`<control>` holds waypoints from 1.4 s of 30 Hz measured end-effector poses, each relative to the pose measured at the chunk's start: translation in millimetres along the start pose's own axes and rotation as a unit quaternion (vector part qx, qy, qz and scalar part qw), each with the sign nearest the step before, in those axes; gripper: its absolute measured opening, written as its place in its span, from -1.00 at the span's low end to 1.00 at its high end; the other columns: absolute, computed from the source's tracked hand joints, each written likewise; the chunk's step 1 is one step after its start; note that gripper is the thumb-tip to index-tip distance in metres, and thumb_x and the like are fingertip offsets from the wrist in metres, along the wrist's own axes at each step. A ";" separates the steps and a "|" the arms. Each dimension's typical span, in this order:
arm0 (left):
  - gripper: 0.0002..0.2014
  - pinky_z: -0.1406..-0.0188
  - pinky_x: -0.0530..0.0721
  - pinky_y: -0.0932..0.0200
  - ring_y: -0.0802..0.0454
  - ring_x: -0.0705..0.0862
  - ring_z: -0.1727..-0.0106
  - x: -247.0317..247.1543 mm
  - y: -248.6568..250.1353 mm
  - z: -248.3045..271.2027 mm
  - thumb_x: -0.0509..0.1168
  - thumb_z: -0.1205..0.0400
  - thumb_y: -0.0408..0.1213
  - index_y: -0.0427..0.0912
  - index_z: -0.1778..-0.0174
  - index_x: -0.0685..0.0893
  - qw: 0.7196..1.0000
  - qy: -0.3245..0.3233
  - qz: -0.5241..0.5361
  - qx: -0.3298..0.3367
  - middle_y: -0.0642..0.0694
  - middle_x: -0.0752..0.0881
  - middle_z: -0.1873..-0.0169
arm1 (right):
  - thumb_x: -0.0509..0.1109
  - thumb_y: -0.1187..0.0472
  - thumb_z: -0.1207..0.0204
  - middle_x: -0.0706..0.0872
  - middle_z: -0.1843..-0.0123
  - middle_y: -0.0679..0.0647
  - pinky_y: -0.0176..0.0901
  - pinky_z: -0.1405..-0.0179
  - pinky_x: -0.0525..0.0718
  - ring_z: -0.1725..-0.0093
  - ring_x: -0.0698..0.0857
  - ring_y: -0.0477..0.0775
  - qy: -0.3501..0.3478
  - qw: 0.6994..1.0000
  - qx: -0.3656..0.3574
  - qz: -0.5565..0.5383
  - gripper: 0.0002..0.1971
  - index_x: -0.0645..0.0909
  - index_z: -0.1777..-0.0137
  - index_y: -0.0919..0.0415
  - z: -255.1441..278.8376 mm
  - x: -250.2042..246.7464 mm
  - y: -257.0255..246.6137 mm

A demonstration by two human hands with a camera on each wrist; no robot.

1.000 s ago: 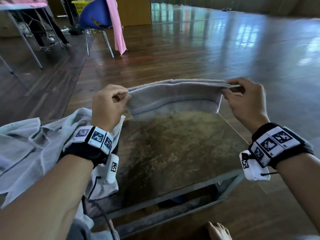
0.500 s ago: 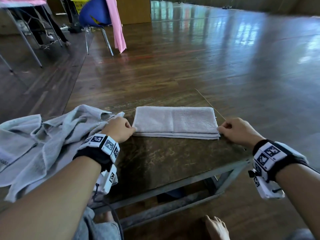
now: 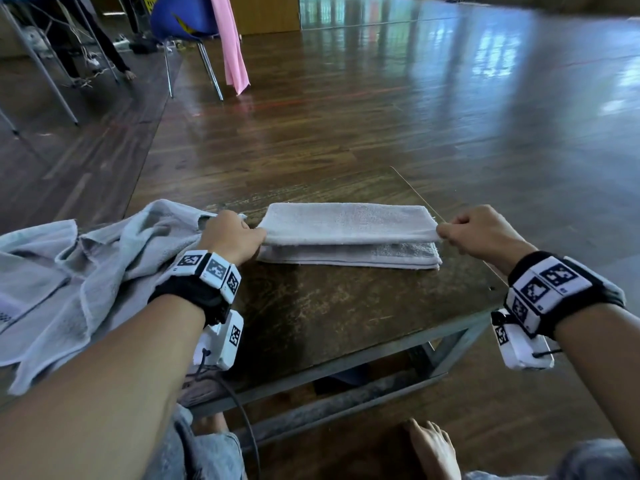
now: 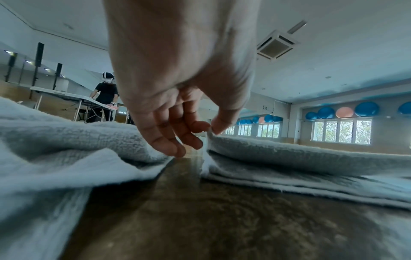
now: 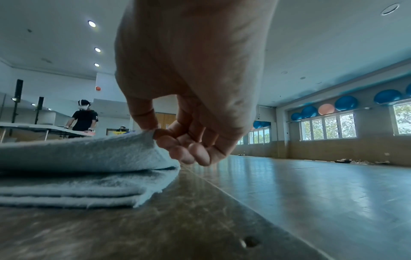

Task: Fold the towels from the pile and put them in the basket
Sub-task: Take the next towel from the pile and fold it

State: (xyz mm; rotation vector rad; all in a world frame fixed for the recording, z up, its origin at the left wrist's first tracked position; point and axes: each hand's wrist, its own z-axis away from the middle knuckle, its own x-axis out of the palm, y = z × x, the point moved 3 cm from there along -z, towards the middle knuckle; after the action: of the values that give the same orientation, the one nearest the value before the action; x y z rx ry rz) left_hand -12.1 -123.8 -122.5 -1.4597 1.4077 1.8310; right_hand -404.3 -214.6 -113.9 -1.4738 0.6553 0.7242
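A grey folded towel (image 3: 346, 223) lies across the far half of the low dark table (image 3: 346, 306). Its upper layers are lifted off the lower layers along the near edge. My left hand (image 3: 239, 233) pinches the near left corner of those upper layers (image 4: 213, 135). My right hand (image 3: 464, 230) pinches the near right corner (image 5: 151, 133). The pile of loose grey towels (image 3: 86, 271) sits crumpled on the table's left side, right beside my left hand. No basket shows in any view.
The table's right edge (image 3: 429, 209) runs close to my right hand, with shiny wooden floor (image 3: 450, 116) beyond. A blue chair (image 3: 183, 15) draped with pink cloth (image 3: 232, 46) stands far back left. Another person (image 4: 106, 95) stands at a white table far off.
A second ago the towel hung in the air between both hands. It was laid flat on the table, and now both hands have lifted its upper layers at the near corners.
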 end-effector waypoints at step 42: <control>-0.32 -0.69 -0.25 -0.26 0.02 -0.28 -0.75 66.2 68.5 108.7 -0.07 -0.80 0.03 -0.06 -0.76 -0.25 0.932 -0.261 -0.146 0.203 0.03 -0.25 -0.75 | 0.04 -0.04 -0.78 0.29 -0.73 -0.08 0.05 -0.69 0.15 -0.73 0.18 -0.01 -0.117 0.944 -0.277 0.137 -0.53 0.31 -0.65 0.02 113.2 118.5 -77.7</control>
State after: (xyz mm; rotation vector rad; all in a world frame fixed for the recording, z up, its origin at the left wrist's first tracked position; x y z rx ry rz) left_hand -143.4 -73.9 -156.9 -0.8358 1.1355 1.4741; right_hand -274.1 -95.2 -155.5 -1.7822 0.4960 1.3609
